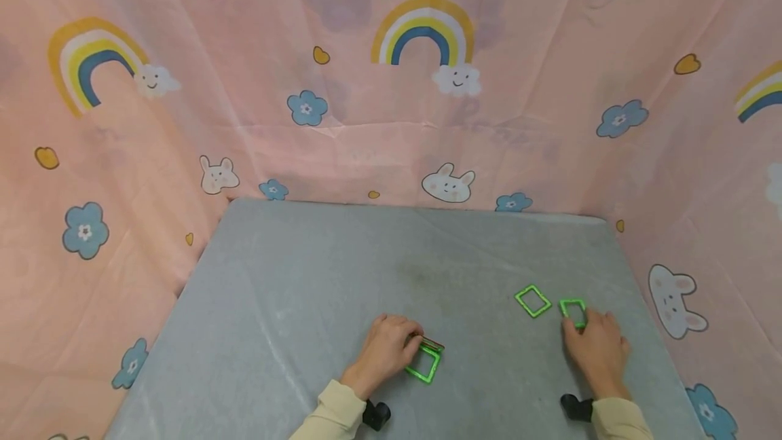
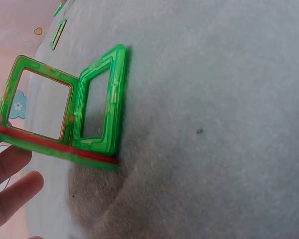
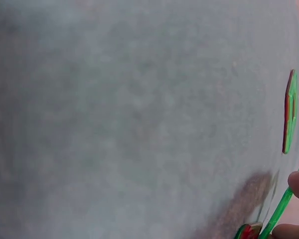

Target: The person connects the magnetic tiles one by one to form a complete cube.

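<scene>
The left hand [image 1: 383, 352] curls its fingers round a stack of green and red square frames [image 1: 425, 357] on the grey table [image 1: 305, 290], one frame standing up from the stack. Right of that stack, well apart, the right hand [image 1: 595, 348] pinches the near edge of a green square frame [image 1: 573, 310]. Just left of this frame lies a loose green frame [image 1: 533, 301], flat.

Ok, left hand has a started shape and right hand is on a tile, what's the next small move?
Probably lift the green tile that the right hand pinches and carry it toward the standing green frames at the left hand; those frames look unfinished.
</scene>
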Demonstrator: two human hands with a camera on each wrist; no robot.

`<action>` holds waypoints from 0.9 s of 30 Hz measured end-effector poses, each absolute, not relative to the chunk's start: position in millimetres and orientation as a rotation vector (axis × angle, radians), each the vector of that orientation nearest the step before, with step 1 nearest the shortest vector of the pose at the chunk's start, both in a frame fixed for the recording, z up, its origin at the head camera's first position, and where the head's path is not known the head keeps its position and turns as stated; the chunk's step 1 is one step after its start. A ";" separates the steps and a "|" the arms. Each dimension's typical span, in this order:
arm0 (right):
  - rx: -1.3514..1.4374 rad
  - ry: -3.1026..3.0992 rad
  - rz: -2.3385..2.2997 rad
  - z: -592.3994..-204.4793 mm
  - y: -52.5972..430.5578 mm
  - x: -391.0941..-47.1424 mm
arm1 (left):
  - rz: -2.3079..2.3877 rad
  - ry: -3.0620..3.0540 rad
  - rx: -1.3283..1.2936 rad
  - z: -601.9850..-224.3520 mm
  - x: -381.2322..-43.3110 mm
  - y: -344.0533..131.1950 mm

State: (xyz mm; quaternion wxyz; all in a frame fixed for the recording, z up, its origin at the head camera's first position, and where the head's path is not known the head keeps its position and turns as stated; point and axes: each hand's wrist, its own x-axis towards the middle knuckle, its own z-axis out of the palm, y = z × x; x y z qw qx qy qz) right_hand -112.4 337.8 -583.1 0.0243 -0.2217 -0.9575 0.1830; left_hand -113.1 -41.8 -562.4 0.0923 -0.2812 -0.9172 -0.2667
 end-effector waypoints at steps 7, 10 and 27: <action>-0.691 -2.956 0.580 -583.7 336.8 -110.0 | -0.802 -2.753 -0.815 -561.5 -112.6 -41.2; -0.675 -2.952 0.591 -581.3 334.4 -109.4 | -0.804 -2.777 -0.807 -561.5 -112.3 -41.0; -0.605 -2.938 0.611 -582.3 312.5 -98.6 | -0.839 -2.770 -0.794 -562.5 -112.4 -40.6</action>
